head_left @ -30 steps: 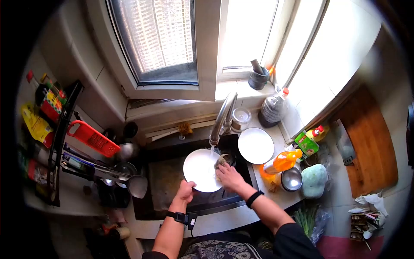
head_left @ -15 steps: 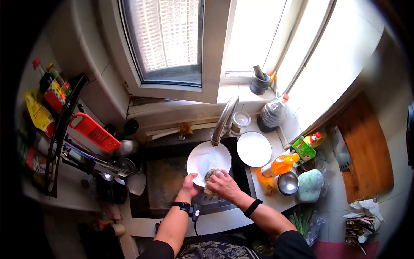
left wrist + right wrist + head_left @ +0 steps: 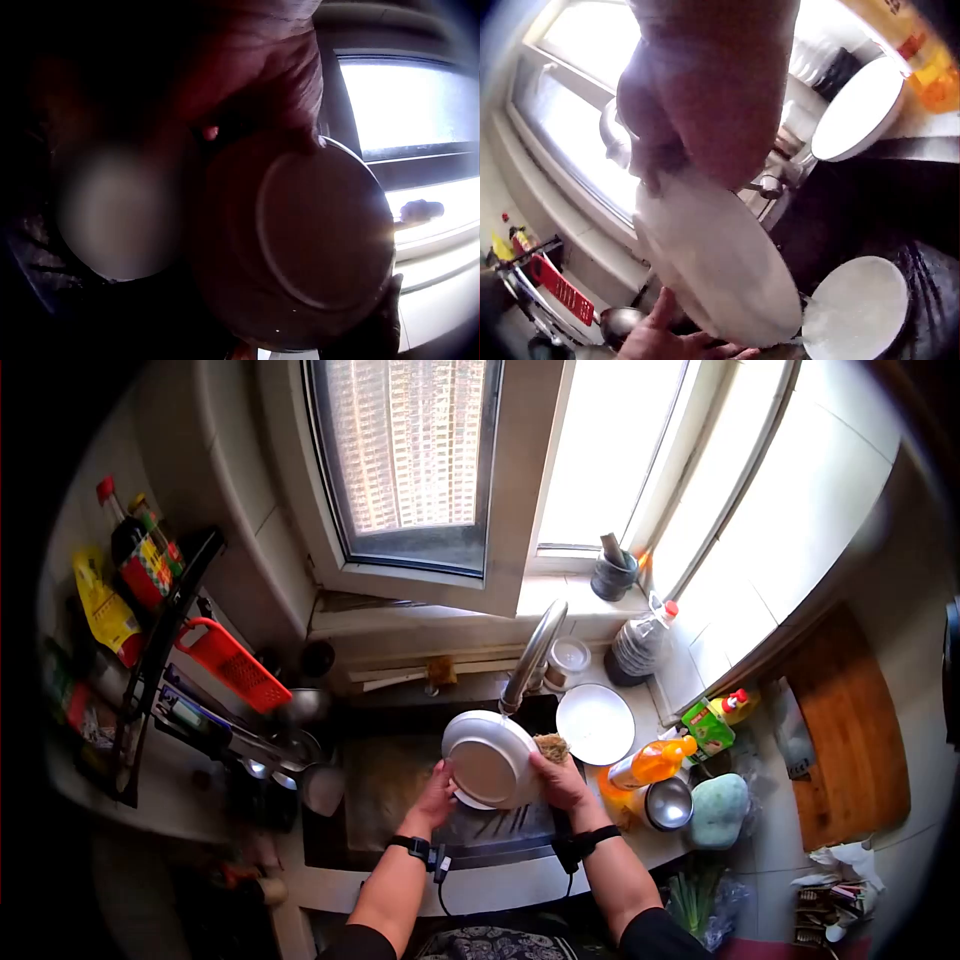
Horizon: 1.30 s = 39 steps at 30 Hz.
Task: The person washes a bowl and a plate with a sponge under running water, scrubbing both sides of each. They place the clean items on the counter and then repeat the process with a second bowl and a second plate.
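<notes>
Under the tap (image 3: pixel 522 680), both hands hold a white plate (image 3: pixel 487 767) on a tilt over the black sink (image 3: pixel 385 785), its underside and foot ring facing the head camera. My left hand (image 3: pixel 431 800) grips the left rim. On the right rim sits my right hand (image 3: pixel 563 782), thumb on the plate; a brown fibrous scrubber (image 3: pixel 551 747) shows at its fingers. In the right wrist view, the held plate (image 3: pixel 720 259) hangs beside a second white plate (image 3: pixel 859 307) lower in the sink, with water splashing by it.
Another white plate (image 3: pixel 595 725) lies on the counter right of the sink. Near it stand an orange detergent bottle (image 3: pixel 645 765), a metal bowl (image 3: pixel 668 803) and a dark-filled jug (image 3: pixel 640 645). Ladles and a red basket (image 3: pixel 235 665) hang at left.
The plate has turned from its inner face to its underside. My right hand, with the scrubber, has moved from the plate's inner face to its right rim.
</notes>
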Available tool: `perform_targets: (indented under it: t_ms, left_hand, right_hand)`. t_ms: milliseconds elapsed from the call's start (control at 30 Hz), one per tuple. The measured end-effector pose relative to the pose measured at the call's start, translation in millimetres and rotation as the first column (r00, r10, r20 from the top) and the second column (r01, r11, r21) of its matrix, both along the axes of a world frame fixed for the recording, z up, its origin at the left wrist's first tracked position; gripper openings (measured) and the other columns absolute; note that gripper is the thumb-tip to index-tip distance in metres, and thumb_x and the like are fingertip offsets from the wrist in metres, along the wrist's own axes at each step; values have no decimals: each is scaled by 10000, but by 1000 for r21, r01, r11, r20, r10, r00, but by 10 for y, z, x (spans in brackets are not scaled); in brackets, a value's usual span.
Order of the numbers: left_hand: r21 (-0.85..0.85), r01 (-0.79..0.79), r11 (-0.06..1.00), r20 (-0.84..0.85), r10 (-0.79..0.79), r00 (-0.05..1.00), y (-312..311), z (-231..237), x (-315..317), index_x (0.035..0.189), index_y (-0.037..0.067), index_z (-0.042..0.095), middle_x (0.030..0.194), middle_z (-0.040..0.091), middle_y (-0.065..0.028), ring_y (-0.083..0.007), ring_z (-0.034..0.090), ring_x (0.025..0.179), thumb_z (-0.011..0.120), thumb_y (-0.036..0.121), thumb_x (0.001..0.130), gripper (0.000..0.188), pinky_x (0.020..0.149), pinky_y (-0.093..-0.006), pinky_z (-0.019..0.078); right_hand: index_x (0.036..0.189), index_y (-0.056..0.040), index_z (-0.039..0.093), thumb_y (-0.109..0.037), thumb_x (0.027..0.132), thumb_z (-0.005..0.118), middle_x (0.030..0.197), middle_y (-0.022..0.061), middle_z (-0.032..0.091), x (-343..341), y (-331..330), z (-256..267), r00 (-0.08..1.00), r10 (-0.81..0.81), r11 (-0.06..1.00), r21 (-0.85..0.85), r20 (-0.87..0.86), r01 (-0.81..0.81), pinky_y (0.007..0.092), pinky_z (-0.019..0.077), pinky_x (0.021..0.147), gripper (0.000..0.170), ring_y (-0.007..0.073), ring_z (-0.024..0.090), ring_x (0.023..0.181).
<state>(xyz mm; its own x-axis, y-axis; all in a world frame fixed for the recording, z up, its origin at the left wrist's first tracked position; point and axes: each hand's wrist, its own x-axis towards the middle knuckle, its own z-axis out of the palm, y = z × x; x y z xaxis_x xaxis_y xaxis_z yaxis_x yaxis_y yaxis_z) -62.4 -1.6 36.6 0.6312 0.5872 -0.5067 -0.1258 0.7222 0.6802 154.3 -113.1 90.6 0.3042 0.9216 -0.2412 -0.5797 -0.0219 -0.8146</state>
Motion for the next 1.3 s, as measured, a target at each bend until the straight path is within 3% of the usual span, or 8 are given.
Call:
perform_targets:
  t_ms: [233, 500, 700, 900, 967, 1100, 1200, 1300]
  left_hand:
    - [-105, -99, 990, 371, 131, 920, -98, 58, -211, 1314, 56, 451, 1276, 548, -89, -250, 516, 1177, 628, 166, 877, 485, 1037, -438, 383]
    - [122, -72, 990, 285, 34, 958, -159, 390, -181, 1254, 47, 508, 1194, 596, -74, -206, 568, 1090, 635, 45, 858, 417, 962, -363, 446]
    - [324, 0, 946, 35, -12, 999, 72, 128, -36, 1162, 35, 574, 1088, 612, -37, -145, 594, 971, 556, 12, 881, 283, 870, -305, 484]
    - [403, 0, 915, 21, -10, 1000, -39, 347, -85, 1175, 32, 568, 1114, 608, -43, -139, 588, 985, 618, 6, 839, 340, 852, -304, 490]
    - [331, 8, 944, 43, -24, 999, -68, 362, -92, 1192, 20, 557, 1076, 628, -52, -152, 594, 989, 676, 15, 809, 402, 873, -306, 482]
    - [274, -130, 953, 178, 83, 981, -206, 457, -116, 1225, 11, 526, 1140, 619, -67, -181, 591, 1028, 666, 7, 817, 432, 929, -336, 458]
    - [167, -258, 952, 290, 203, 935, -305, 422, -49, 1260, 13, 494, 1197, 594, -78, -201, 570, 1078, 652, 5, 826, 462, 963, -361, 438]
    - [64, -189, 980, 312, 160, 936, -386, 401, -48, 1298, 6, 452, 1244, 561, -110, -240, 537, 1143, 628, 20, 815, 514, 1007, -406, 411]
  right_hand:
    - [1086, -68, 591, -317, 905, 615, 1025, 48, 649, 44, 224, -642, 961, -216, 951, -262, -171, 167, 366, 507, 824, 308, 193, 621, 898]
    - [1088, -50, 617, -283, 891, 614, 1017, 64, 637, -236, 609, -450, 660, -221, 889, -131, 718, 439, 296, 471, 827, 304, 170, 604, 916]
    - [1008, -132, 632, -157, 769, 632, 1136, 89, 595, -881, 751, -208, 321, -216, 937, 289, 922, -198, 409, 406, 938, 241, 293, 526, 1146]
    - [1053, -127, 616, -218, 757, 641, 1094, 86, 605, -882, 691, 98, 87, -331, 923, 342, 940, -178, 466, 386, 952, 310, 282, 533, 1107]
    - [1062, -120, 619, -218, 816, 612, 1085, 98, 609, -622, 899, -254, 130, -342, 931, 355, 931, -88, 402, 420, 938, 265, 305, 535, 1094]
    - [1191, -84, 545, -325, 949, 508, 1085, 85, 607, -340, 775, -790, 839, -115, 884, -331, 532, 331, 333, 449, 901, 344, 212, 560, 1033]
    - [1189, -39, 532, -365, 921, 555, 1067, 75, 614, -470, 573, -907, 920, -370, 831, -397, 128, 390, 328, 476, 817, 422, 178, 586, 929]
    - [1102, -23, 587, -345, 883, 608, 1003, 108, 650, -421, 543, -735, 830, -404, 692, -465, 384, 552, 329, 475, 803, 390, 194, 609, 902]
